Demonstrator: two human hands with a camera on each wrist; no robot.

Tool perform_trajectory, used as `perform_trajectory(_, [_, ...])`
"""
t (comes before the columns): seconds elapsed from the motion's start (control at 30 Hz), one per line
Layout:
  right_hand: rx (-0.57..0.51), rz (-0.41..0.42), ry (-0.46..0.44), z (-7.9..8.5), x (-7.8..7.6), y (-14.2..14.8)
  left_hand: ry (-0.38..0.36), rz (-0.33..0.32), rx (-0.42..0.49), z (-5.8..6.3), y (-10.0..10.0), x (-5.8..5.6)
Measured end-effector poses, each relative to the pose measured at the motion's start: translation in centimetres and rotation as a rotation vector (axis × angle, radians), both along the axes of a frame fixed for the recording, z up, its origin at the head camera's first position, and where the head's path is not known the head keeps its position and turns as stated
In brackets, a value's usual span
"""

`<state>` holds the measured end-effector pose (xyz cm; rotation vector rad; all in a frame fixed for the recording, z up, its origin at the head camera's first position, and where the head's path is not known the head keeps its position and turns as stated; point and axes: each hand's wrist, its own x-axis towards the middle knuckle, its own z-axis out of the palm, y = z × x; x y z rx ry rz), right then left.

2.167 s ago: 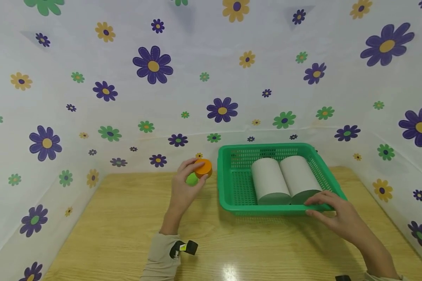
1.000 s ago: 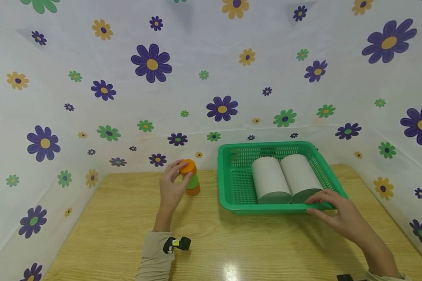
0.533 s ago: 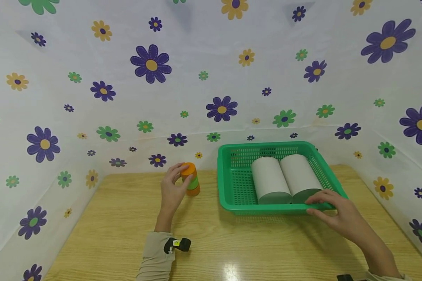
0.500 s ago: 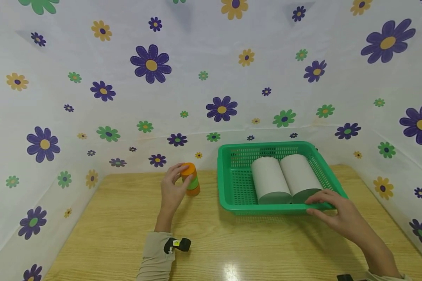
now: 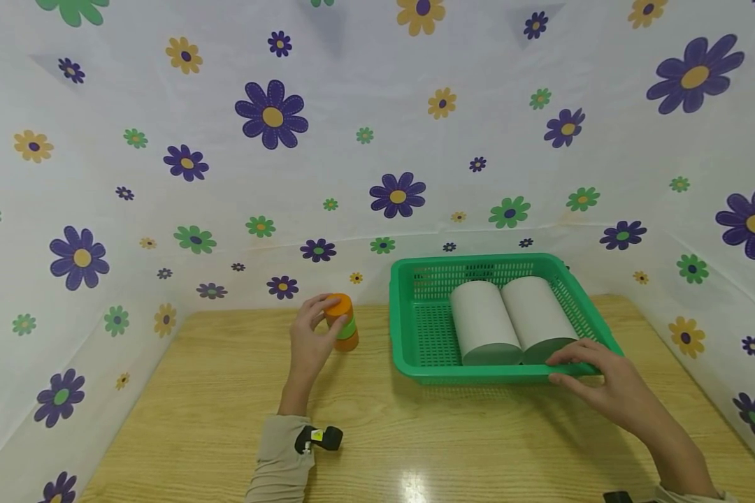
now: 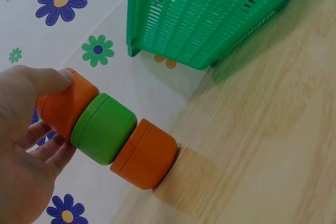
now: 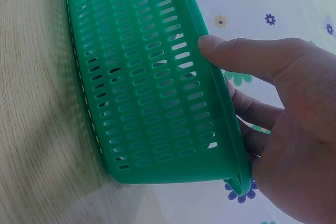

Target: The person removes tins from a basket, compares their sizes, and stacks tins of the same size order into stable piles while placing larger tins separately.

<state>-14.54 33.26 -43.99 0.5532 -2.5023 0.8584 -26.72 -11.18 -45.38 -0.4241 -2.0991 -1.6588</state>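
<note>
My left hand (image 5: 310, 342) pinches an orange round container (image 6: 70, 103) between thumb and fingers. That container sits at the top of a stack, above a green container (image 6: 104, 128) and a lower orange container (image 6: 145, 154) that stands on the table. In the left wrist view the top one looks slightly tilted against the green one. My right hand (image 5: 610, 384) grips the front rim of a green plastic basket (image 5: 409, 356), thumb outside and fingers over the edge, as the right wrist view (image 7: 310, 108) shows. Two white cylinders (image 5: 484, 325) lie side by side in the basket.
The wooden table (image 5: 226, 405) runs up to a white sheet with printed flowers (image 5: 327, 154) behind and at both sides. The basket stands right of the stack with a gap of table between them.
The left hand has carried the orange container left onto the green one, then lowered it slightly. The right hand has kept its grip on the basket rim.
</note>
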Motion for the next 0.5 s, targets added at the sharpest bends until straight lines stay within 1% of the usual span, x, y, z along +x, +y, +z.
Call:
perform_trajectory(0.1, [0.001,0.002,0.000,0.02,-0.01,-0.04,0.000,-0.007,0.001,0.34,-0.01,0.26])
perform_trajectory(0.43, [-0.009,0.001,-0.020,0.07,0.04,-0.10,-0.004,-0.013,-0.002,0.19,-0.03,0.17])
perform_trajectory(0.47, [-0.010,0.001,-0.022,0.07,0.05,-0.10,-0.008,-0.012,-0.005,0.13,-0.04,0.12])
perform_trajectory(0.5, [-0.009,0.001,-0.022,0.07,0.05,-0.11,-0.015,-0.009,-0.011,-0.21,-0.10,-0.15])
